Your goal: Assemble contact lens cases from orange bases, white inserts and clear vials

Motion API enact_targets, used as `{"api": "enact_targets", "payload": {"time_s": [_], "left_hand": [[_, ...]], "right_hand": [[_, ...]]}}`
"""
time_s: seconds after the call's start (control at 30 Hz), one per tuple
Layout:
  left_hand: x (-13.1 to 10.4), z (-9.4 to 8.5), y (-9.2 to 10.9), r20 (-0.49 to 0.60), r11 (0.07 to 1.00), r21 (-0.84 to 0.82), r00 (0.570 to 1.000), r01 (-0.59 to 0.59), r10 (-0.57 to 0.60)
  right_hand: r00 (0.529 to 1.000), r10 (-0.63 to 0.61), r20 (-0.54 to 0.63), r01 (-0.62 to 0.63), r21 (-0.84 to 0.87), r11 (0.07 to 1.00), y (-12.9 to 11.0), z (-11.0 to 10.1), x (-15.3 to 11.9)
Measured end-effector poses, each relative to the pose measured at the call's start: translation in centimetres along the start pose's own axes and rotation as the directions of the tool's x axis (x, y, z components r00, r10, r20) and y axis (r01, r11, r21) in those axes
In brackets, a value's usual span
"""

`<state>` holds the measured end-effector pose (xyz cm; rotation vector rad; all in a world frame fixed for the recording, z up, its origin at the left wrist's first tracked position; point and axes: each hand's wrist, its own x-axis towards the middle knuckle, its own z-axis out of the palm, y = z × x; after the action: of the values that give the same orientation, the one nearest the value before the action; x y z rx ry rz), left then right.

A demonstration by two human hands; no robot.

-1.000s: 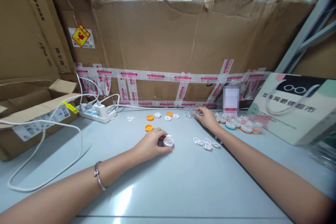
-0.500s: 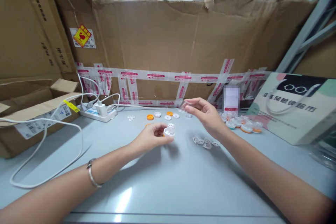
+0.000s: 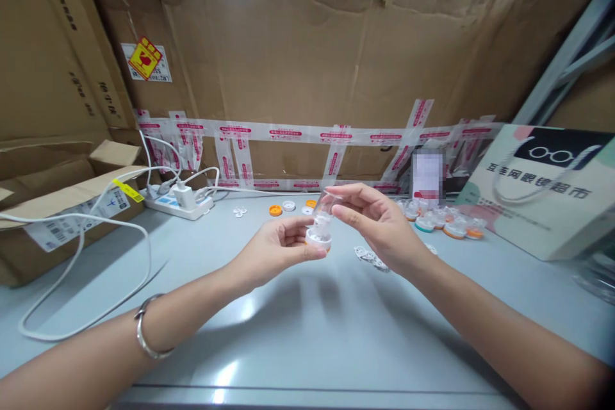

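Shifted leftward, the clear cover (image 3: 323, 205) now tilts over the white base (image 3: 318, 241), bringing both parts together. Our right hand (image 3: 379, 221) pinches the cover between its fingers, while our left hand (image 3: 271, 248) grips the base above the desk (image 3: 278, 352).

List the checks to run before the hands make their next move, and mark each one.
1. Left hand gripping the round white plastic base: ok.
2. Right hand holding the clear, hollow plastic cover: ok.
3. Cover held straight over the base: not ok, it tilts.
4. Cover touching the base: cannot tell.
5. Looped white cable clear of both hands: ok.
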<state>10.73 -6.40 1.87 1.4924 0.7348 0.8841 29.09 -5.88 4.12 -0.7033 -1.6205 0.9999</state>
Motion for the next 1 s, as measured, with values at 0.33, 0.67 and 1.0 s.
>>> {"api": "enact_targets", "payload": {"time_s": [0.33, 0.67, 1.0], "left_hand": [[-0.3, -0.1, 0.4, -0.054, 0.997, -0.056, 0.998, -0.046, 0.043], [-0.1, -0.4, 0.1, -0.051, 0.995, -0.057, 0.996, -0.077, 0.074], [0.0, -0.2, -0.6, 0.012, 0.987, -0.126, 0.995, -0.1, 0.103]], "right_hand": [[0.998, 0.033, 0.061, -0.03, -0.057, 0.998, -0.5, 0.4, -0.5], [0.99, 0.029, 0.136, -0.013, -0.116, 0.993, -0.2, 0.2, -0.6], [0.985, 0.066, 0.161, -0.051, -0.098, 0.994, 0.7, 0.3, -0.7]]}}
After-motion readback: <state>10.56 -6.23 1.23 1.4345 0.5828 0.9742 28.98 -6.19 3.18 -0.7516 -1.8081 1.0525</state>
